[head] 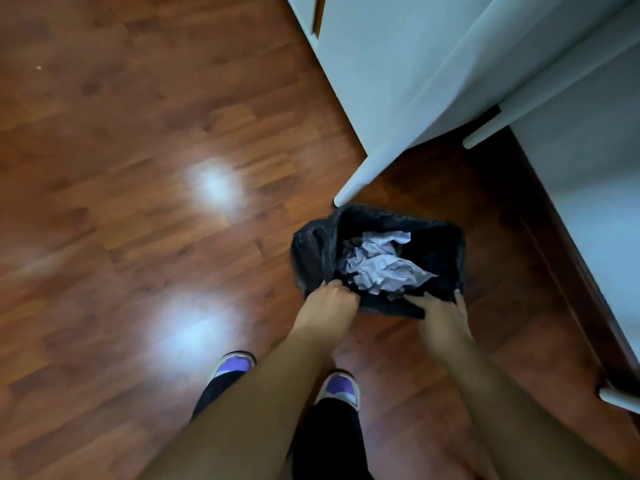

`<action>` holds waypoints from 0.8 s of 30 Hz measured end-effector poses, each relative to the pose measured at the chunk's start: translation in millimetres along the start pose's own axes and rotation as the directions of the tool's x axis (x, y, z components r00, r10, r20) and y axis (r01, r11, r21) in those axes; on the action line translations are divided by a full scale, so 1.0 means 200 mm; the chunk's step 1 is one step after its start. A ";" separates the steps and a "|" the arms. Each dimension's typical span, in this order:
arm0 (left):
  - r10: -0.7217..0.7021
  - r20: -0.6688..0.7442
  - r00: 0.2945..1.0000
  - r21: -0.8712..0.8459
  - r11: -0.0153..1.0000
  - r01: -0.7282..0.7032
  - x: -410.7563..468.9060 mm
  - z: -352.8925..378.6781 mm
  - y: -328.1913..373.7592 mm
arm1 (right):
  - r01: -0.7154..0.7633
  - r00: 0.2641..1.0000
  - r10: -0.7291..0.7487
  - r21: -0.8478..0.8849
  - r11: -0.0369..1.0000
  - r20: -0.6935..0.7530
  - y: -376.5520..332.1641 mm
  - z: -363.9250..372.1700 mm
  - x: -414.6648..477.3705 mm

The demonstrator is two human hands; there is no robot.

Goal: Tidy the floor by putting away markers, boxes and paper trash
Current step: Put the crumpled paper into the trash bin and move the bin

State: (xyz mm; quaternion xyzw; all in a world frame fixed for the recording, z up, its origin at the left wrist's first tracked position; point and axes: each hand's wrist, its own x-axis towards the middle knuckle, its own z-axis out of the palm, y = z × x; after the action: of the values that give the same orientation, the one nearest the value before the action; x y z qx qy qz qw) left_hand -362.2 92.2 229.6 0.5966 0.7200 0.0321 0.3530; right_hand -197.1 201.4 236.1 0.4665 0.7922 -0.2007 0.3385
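Your feet are nearest, in purple-and-white shoes [234,364], dark trousers above them, standing on the reddish wood floor [121,140]. Both your bare forearms reach forward and down to a bin lined with a black bag [313,251]. Your left hand [329,299] sits on the bag's near-left rim, fingers curled together and pinching the plastic edge. Your right hand [441,315] is on the near-right rim, fingers spread, thumb side on the near edge and the outer fingers hooked over the right corner of the bag; frame is motion-blurred so exact finger grip there is hard to tell. Crumpled white paper trash [379,263] lies inside the bag, filling the middle. No markers or boxes in view. The bin stands on the floor just beside the corner of a white cabinet [398,81], whose rounded edge comes down almost touching the bag's far rim. Two bright light reflections on the floor to your left.
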 end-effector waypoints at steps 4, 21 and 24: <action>0.096 -0.173 0.980 -0.104 0.988 -0.115 0.00 -0.07 -0.06 | 0.075 0.997 -0.058 0.547 0.834 -0.048 -0.24 -0.15 -0.07; -0.068 0.038 0.997 -0.722 0.688 0.074 0.29 -0.17 -0.11 | -0.149 0.896 0.188 0.125 0.981 -0.403 -0.42 -0.13 0.13; 0.005 0.134 0.991 -0.775 0.624 0.102 0.50 -0.16 -0.01 | -0.245 0.872 0.297 0.180 0.953 -0.388 -0.24 -0.23 0.25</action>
State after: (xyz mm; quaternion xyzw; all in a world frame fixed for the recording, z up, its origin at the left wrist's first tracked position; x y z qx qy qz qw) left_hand -386.0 191.1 206.4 0.3659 0.6277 0.2944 0.6209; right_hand -271.1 237.9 232.4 0.6250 0.7579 -0.0980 0.1596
